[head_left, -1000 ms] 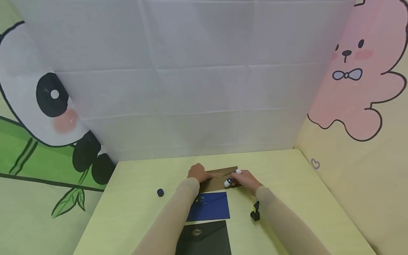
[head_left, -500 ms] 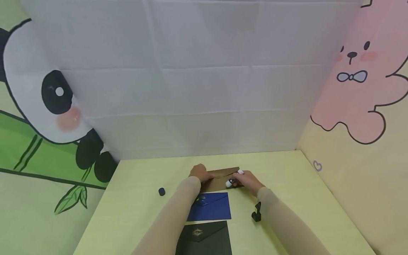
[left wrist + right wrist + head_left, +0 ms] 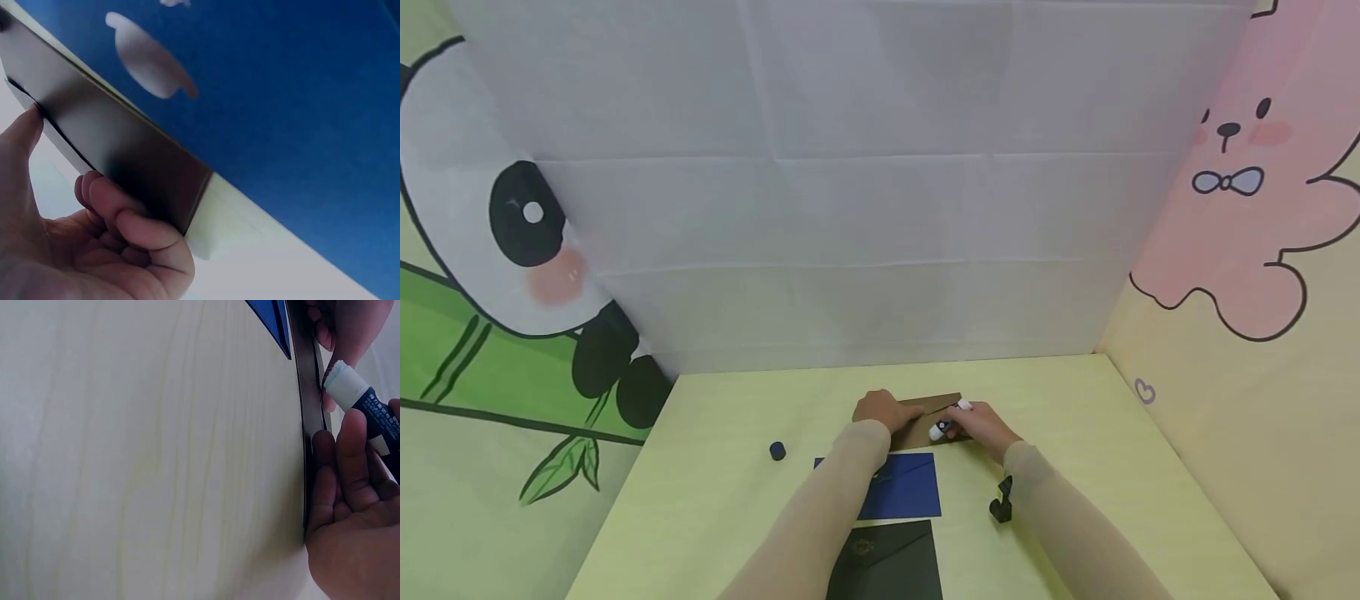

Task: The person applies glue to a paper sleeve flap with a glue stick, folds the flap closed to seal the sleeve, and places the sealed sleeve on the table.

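Note:
A brown envelope (image 3: 910,437) lies crosswise near the back of the table under both hands. My left hand (image 3: 880,410) holds its left part; in the left wrist view the thumb reaches along the flap edge (image 3: 62,137) and the other fingers curl against the envelope close to its corner. My right hand (image 3: 985,427) grips an uncapped glue stick (image 3: 378,415) with a white end and a dark, printed barrel. The stick slants over the envelope's right part. In the right wrist view, lower fingers of that hand rest at the envelope's edge.
Nearer the front lie a blue envelope (image 3: 910,492) and a black envelope (image 3: 895,571), both partly covered by the left sleeve. A small dark blue cap (image 3: 777,451) stands at the left. A black device (image 3: 1000,504) sits by the right sleeve. A white backdrop (image 3: 880,317) closes the rear.
My left hand has slid right along the brown envelope, its forearm now covering more of the blue and black envelopes. The right hand and glue stick stay nearly in place.

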